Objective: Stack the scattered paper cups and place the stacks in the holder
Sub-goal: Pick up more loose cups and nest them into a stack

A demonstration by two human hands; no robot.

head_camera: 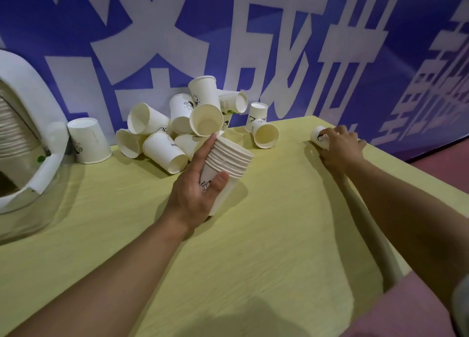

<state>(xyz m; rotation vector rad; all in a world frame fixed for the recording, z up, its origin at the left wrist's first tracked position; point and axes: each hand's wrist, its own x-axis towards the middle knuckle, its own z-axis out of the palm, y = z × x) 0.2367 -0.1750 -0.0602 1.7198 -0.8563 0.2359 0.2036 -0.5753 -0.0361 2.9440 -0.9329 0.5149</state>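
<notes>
My left hand (196, 184) grips a stack of several nested white paper cups (229, 163), held tilted above the middle of the yellow-green table (253, 248). My right hand (338, 146) reaches to the far right edge and curls its fingers round a single cup lying on its side (318, 135). A heap of loose cups (182, 123) lies against the back wall. Two more cups (264, 132) sit just right of the heap. At the far left stands the white cup holder (30, 133), with stacked cup rims showing inside it.
An upside-down cup (87, 140) stands beside the holder. A blue banner wall with large white characters runs along the table's back edge. The table's right edge drops off to a reddish floor (441, 169).
</notes>
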